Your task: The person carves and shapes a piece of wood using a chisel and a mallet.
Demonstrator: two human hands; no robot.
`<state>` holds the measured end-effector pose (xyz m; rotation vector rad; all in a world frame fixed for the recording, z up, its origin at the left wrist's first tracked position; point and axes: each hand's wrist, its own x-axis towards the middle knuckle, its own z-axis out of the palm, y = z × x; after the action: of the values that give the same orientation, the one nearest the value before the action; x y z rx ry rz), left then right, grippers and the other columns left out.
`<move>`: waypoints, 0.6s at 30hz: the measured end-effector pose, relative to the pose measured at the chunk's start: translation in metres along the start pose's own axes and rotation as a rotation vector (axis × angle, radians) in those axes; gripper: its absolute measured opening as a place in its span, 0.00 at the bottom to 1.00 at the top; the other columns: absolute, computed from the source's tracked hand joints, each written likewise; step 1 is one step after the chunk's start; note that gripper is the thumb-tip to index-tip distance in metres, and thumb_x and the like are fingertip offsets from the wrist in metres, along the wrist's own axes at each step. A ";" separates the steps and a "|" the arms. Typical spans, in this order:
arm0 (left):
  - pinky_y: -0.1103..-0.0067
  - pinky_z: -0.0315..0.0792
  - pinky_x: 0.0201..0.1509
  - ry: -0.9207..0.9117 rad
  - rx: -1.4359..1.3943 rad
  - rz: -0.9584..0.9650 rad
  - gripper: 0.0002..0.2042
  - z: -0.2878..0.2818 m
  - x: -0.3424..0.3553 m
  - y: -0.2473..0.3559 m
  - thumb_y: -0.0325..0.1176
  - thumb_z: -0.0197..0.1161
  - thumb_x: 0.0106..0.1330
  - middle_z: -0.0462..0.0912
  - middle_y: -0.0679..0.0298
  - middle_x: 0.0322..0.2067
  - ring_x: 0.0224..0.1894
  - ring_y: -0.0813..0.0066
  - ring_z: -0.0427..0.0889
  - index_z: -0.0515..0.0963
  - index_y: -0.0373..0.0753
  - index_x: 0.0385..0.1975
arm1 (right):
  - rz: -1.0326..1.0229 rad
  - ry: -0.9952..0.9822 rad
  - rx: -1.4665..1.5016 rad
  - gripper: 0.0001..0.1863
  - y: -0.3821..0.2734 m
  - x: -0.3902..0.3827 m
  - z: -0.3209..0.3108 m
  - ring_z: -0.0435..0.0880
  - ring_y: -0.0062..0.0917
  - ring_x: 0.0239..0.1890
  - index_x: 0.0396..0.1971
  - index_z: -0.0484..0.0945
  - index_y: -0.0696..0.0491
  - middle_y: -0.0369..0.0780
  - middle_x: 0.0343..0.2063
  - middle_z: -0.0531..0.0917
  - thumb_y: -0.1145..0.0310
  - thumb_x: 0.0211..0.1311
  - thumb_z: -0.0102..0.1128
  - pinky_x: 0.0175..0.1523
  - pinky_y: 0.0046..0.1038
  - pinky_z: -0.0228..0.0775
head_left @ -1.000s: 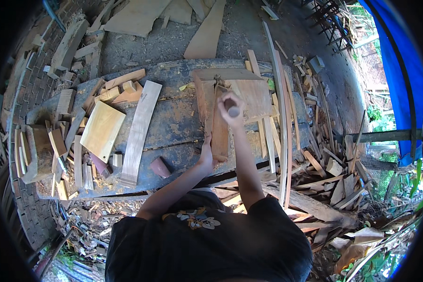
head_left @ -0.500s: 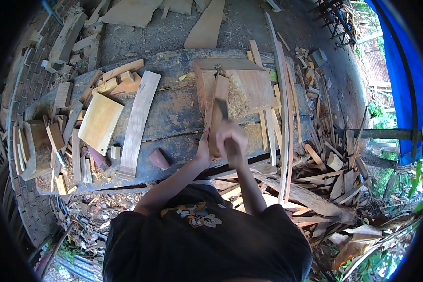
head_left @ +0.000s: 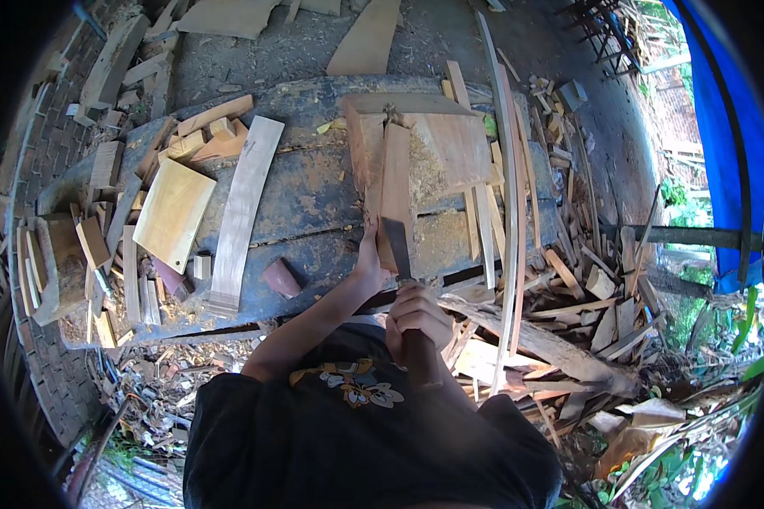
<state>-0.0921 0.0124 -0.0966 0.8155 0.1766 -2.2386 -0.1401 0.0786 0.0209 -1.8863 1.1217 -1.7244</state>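
A long, narrow piece of wood (head_left: 396,165) rests in front of me, its far end against a notch in a thick wooden block (head_left: 463,148). My left hand (head_left: 367,267) grips the near part of that piece from its left side. Around a brown wooden handle, my right hand (head_left: 419,318) is closed near my chest. From the handle a flat dark blade (head_left: 396,242) points away from me, over the near right part of the wood piece. Whether the blade touches the wood, I cannot tell. Shavings lie on the block beside the piece.
A worn bluish bench (head_left: 306,195) carries a pale board (head_left: 175,212), a long grey plank (head_left: 248,212) and a reddish-brown rounded piece (head_left: 281,278). Long thin strips (head_left: 511,195) lie to the right. Beyond them is a heap of scrap wood (head_left: 603,297).
My right hand has pulled the blade back toward my chest, along the wood piece. The left hand still holds the piece. The whole view has shifted slightly.
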 end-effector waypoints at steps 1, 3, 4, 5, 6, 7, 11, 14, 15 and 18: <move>0.76 0.72 0.26 0.012 -0.036 0.038 0.22 0.002 0.002 -0.001 0.52 0.39 0.66 0.77 0.62 0.25 0.24 0.71 0.77 0.72 0.40 0.40 | 0.016 0.028 0.023 0.10 -0.005 0.001 -0.002 0.72 0.27 0.19 0.13 0.66 0.54 0.37 0.16 0.73 0.82 0.44 0.56 0.31 0.28 0.66; 0.77 0.73 0.35 0.028 0.000 0.073 0.22 0.013 -0.005 0.001 0.51 0.38 0.67 0.77 0.62 0.32 0.33 0.72 0.77 0.70 0.40 0.42 | -0.003 0.031 0.052 0.10 0.027 0.000 -0.005 0.72 0.27 0.19 0.14 0.66 0.54 0.37 0.17 0.73 0.82 0.43 0.56 0.31 0.27 0.66; 0.77 0.73 0.35 0.030 0.001 0.076 0.22 0.013 -0.007 0.000 0.51 0.38 0.67 0.77 0.62 0.32 0.33 0.72 0.77 0.70 0.40 0.42 | -0.027 0.018 0.103 0.09 0.045 0.005 -0.001 0.72 0.26 0.20 0.14 0.66 0.54 0.37 0.17 0.73 0.83 0.43 0.56 0.30 0.26 0.66; 0.74 0.71 0.41 0.007 0.143 0.177 0.23 0.015 -0.008 -0.003 0.52 0.36 0.67 0.75 0.62 0.38 0.39 0.70 0.76 0.67 0.41 0.47 | 0.016 0.019 0.030 0.09 0.058 0.017 0.003 0.72 0.26 0.20 0.14 0.67 0.55 0.37 0.17 0.72 0.84 0.42 0.55 0.30 0.25 0.65; 0.72 0.70 0.47 -0.018 0.287 0.280 0.24 0.017 -0.008 -0.004 0.53 0.35 0.67 0.73 0.61 0.44 0.46 0.68 0.74 0.63 0.42 0.53 | 0.056 0.022 -0.043 0.09 0.073 0.029 0.006 0.72 0.25 0.21 0.15 0.67 0.55 0.38 0.18 0.72 0.85 0.42 0.55 0.29 0.25 0.64; 0.72 0.70 0.47 -0.028 0.296 0.269 0.24 0.023 -0.010 -0.005 0.53 0.35 0.67 0.73 0.61 0.44 0.46 0.68 0.74 0.63 0.42 0.53 | 0.094 0.004 -0.067 0.09 0.093 0.041 0.002 0.71 0.24 0.21 0.15 0.67 0.55 0.38 0.18 0.72 0.85 0.41 0.55 0.29 0.24 0.63; 0.74 0.73 0.35 0.092 0.163 -0.018 0.23 0.031 -0.007 0.006 0.54 0.34 0.65 0.74 0.63 0.40 0.37 0.69 0.77 0.64 0.44 0.49 | 0.198 -0.029 -0.047 0.09 0.088 0.052 0.004 0.70 0.23 0.21 0.15 0.67 0.55 0.37 0.18 0.72 0.84 0.40 0.56 0.29 0.22 0.62; 0.75 0.72 0.33 -0.488 -0.200 -0.042 0.21 -0.018 0.029 0.001 0.53 0.37 0.65 0.76 0.64 0.36 0.34 0.71 0.77 0.68 0.46 0.45 | 0.110 -0.106 -0.146 0.08 0.044 0.006 0.004 0.72 0.25 0.21 0.14 0.67 0.53 0.36 0.18 0.73 0.81 0.39 0.57 0.34 0.25 0.67; 0.74 0.71 0.35 -0.215 0.117 0.053 0.20 -0.008 0.021 0.004 0.53 0.39 0.65 0.75 0.64 0.33 0.34 0.73 0.76 0.70 0.46 0.43 | -0.030 -0.075 -0.137 0.08 0.018 0.006 0.004 0.73 0.27 0.21 0.14 0.68 0.52 0.35 0.17 0.73 0.80 0.40 0.57 0.36 0.28 0.68; 0.70 0.67 0.22 -0.016 -0.040 -0.064 0.26 0.007 0.019 -0.006 0.58 0.33 0.64 0.73 0.61 0.22 0.21 0.67 0.73 0.70 0.42 0.38 | 0.033 -0.033 -0.087 0.08 -0.039 -0.002 -0.005 0.71 0.26 0.18 0.13 0.67 0.54 0.36 0.14 0.72 0.82 0.40 0.55 0.34 0.31 0.68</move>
<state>-0.1094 0.0026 -0.1034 0.7800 0.2418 -2.2934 -0.1322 0.1056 0.0488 -1.9295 1.2266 -1.6453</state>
